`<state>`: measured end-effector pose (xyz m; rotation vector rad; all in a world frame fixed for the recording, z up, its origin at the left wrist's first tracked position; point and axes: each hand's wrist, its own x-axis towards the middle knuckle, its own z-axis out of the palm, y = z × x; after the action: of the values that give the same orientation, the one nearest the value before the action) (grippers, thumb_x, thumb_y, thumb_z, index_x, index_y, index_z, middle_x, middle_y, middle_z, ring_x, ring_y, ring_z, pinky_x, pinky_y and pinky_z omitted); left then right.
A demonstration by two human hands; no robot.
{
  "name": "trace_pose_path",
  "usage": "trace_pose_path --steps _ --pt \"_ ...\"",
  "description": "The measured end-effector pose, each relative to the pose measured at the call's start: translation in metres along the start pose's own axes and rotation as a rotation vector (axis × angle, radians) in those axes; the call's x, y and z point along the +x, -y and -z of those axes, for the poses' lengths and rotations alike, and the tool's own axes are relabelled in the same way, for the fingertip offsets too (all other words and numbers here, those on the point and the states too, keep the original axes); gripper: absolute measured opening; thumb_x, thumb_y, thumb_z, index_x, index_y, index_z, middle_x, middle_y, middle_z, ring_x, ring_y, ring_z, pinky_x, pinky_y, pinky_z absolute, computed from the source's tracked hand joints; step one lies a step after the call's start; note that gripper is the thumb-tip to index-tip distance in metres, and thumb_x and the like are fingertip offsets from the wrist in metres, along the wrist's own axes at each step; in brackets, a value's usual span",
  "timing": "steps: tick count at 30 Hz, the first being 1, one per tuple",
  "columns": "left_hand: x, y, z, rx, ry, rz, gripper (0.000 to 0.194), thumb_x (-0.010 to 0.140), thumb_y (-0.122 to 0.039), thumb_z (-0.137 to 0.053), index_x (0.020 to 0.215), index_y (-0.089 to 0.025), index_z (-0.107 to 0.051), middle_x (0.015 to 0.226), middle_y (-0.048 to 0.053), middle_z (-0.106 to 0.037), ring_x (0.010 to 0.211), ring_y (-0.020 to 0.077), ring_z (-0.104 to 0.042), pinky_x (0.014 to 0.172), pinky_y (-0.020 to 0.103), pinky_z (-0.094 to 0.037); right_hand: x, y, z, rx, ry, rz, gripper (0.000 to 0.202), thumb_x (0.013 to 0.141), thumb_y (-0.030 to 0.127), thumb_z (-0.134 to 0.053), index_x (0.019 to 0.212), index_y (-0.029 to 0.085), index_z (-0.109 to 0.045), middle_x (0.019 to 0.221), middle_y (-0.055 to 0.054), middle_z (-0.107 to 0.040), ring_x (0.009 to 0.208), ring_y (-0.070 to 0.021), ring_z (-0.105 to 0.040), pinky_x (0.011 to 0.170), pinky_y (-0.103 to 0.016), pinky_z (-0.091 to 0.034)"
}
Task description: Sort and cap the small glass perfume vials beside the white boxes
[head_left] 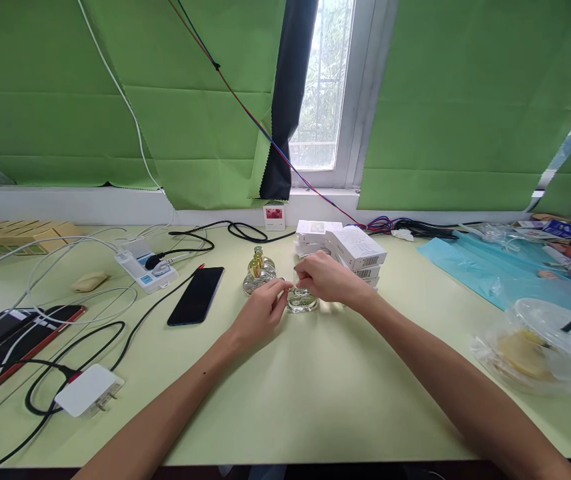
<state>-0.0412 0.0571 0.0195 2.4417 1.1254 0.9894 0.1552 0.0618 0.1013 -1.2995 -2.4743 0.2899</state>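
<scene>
A small clear glass bottle [302,303] stands upright on the table between my hands. My left hand [264,307] reaches its left side, with thumb and fingertips closed at the bottle's upper edge. Over the bottle's top, my right hand [328,277] is closed in a pinch. Its fingers hide the neck and whatever they hold. Just behind my left hand stand several similar glass bottles [252,283] with gold-coloured necks [256,265]. Beyond my right hand are stacked white printed boxes [358,248].
A dark phone [196,296] lies to the left, near a white power strip [146,267], tangled cables and a white charger [89,390]. At right are a lidded plastic cup [560,333] in a clear bag and a blue sheet [475,267]. A small white box [274,217] stands by the wall.
</scene>
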Motion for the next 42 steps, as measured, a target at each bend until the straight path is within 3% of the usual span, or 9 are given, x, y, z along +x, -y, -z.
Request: trace_pose_path --steps 6,22,30,42 --pt "-0.0002 -0.0002 0.0004 -0.007 0.008 0.006 0.022 0.101 -0.021 -0.044 0.11 -0.018 -0.064 0.094 0.005 -0.067 0.067 0.0132 -0.057 0.065 0.027 -0.045 -0.0027 0.0033 0.0005 -0.051 0.009 -0.06 0.022 0.087 0.011 -0.06 0.066 0.016 -0.057 0.065 0.002 -0.046 0.059 -0.0096 -0.036 0.057 -0.025 -0.023" --pt "0.0004 -0.0024 0.0013 -0.017 0.005 0.001 0.021 0.1 -0.021 -0.044 0.105 -0.018 -0.064 0.09 0.004 -0.065 0.065 0.0126 -0.056 0.064 0.027 -0.044 -0.0016 0.0009 0.0007 -0.124 0.016 -0.092 0.019 0.091 0.024 -0.066 0.074 0.016 -0.065 0.069 -0.001 -0.058 0.062 -0.011 -0.049 0.057 -0.025 -0.025" --pt "0.0003 -0.001 0.0015 -0.02 0.015 0.0 0.023 0.101 -0.022 -0.044 0.107 -0.018 -0.065 0.09 0.004 -0.065 0.065 0.0128 -0.056 0.064 0.027 -0.044 -0.0015 -0.0003 -0.0001 -0.13 -0.003 -0.106 0.024 0.09 0.034 -0.07 0.074 0.017 -0.066 0.069 -0.003 -0.061 0.063 -0.0122 -0.052 0.055 -0.025 -0.025" --pt "-0.0005 -0.0006 0.0014 -0.018 0.015 -0.002 0.023 0.101 -0.022 -0.044 0.107 -0.019 -0.066 0.089 0.004 -0.064 0.065 0.0128 -0.056 0.063 0.027 -0.044 -0.0035 0.0064 0.0055 -0.127 0.015 -0.147 0.024 0.088 0.034 -0.074 0.073 0.017 -0.065 0.069 -0.003 -0.063 0.063 -0.0131 -0.056 0.054 -0.024 -0.026"
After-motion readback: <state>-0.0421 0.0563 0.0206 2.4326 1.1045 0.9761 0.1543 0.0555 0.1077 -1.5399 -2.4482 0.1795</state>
